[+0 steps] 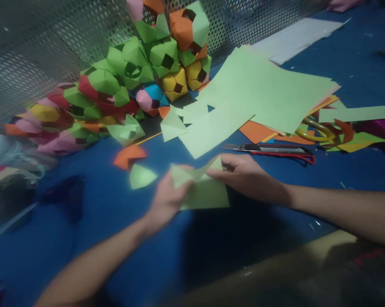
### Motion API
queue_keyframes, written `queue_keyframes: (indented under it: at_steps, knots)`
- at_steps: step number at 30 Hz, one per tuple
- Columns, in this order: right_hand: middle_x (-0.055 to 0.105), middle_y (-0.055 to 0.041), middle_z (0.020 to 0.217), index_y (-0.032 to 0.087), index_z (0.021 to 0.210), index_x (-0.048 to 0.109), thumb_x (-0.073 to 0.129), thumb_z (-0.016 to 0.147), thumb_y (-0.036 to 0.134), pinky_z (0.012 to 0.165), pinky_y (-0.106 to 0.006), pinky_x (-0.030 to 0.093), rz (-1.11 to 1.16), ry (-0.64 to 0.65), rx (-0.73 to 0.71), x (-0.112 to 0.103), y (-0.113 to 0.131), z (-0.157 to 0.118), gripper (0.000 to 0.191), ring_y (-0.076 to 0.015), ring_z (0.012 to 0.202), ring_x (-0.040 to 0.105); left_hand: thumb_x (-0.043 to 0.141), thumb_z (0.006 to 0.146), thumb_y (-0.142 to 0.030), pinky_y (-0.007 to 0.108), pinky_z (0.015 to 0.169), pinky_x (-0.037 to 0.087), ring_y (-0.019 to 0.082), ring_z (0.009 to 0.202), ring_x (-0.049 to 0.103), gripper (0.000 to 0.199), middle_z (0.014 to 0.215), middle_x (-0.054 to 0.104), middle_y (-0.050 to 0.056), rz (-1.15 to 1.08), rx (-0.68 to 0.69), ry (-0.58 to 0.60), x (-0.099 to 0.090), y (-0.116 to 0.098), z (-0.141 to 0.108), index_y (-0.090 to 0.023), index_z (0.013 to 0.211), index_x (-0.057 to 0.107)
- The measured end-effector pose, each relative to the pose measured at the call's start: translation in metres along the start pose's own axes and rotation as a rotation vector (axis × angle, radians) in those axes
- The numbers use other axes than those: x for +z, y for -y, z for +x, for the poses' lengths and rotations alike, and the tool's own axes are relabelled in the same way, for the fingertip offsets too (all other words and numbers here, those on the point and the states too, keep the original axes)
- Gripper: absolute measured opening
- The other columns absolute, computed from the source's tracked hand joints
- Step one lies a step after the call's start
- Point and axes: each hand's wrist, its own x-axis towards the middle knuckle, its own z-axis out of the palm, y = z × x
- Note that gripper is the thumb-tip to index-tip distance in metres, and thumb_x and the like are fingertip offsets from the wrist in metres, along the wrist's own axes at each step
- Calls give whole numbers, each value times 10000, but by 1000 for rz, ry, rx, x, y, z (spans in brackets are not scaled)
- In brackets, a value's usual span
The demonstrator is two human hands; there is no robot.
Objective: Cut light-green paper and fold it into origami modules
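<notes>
While the left hand [168, 194] grips its nine o'clock side and the right hand [243, 170] pinches its one o'clock corner, the pale green paper [209, 194] sits between them, its far edge dipped. Around it lie a knife [272, 149] at two o'clock, a paper stack [262, 85] at one, paper balls [104, 81] at eleven and a folded piece [143, 177] at nine.

You hold a pale green paper [209, 196] between your left hand [169, 192] and right hand [246, 172], its top edge dipping in a V, over the blue counter [131, 260]. A utility knife [275, 149] lies just beyond your right hand; colourful folded paper shapes [131, 62] stand piled before a perforated panel [67, 47].
</notes>
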Motion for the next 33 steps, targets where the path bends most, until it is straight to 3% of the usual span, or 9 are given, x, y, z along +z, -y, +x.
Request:
queue_keyframes:
  at_steps: [5,8,12,17,23,27,33]
  knots:
    - [424,55,579,181,655,485,639,736,396,455,-201,283,114,-71,-6,2,-2,0,276,-76,520,356,620,804,-389,282,661,502,188,820,632,334,1006,670,68,-25,-44,46,-1,0,-1,-192,1073,606]
    - [434,49,577,180,638,487,623,762,409,455,-202,282,134,-91,-25,3,-3,-1,293,-76,523,365,595,828,-410,277,666,497,196,872,631,330,1065,664,68,-37,-68,63,-1,-1,-2,-208,1090,611]
    - [492,25,608,175,629,530,556,817,390,483,-204,318,50,-97,-55,2,-2,-2,286,-88,562,418,580,840,-418,281,711,494,219,968,613,304,1090,662,77,15,6,63,1,-2,-3,-195,1031,655]
    - [561,-1,650,174,674,599,563,804,373,515,-203,367,32,-58,-110,2,0,-3,240,-105,606,475,546,867,-415,282,762,489,200,933,618,295,1038,678,67,78,94,116,2,0,-5,-201,1025,673]
    - [537,21,597,177,709,581,602,779,399,464,-195,347,105,-43,-106,4,-2,-6,233,-91,546,463,518,892,-344,261,679,484,167,805,604,226,926,667,66,157,155,183,3,-3,-6,-186,911,679]
    - [549,26,605,173,686,575,594,808,302,478,-189,352,110,-11,-206,5,-4,-8,179,-78,549,474,516,892,-313,250,641,465,154,767,576,219,834,632,56,199,203,206,6,-6,-8,-173,804,660]
    - [568,18,663,166,700,581,580,847,220,541,-198,382,37,-28,-403,7,-7,-8,157,-81,595,493,547,859,-264,254,614,459,151,716,573,169,788,645,38,178,150,194,9,-7,-11,-176,772,662]
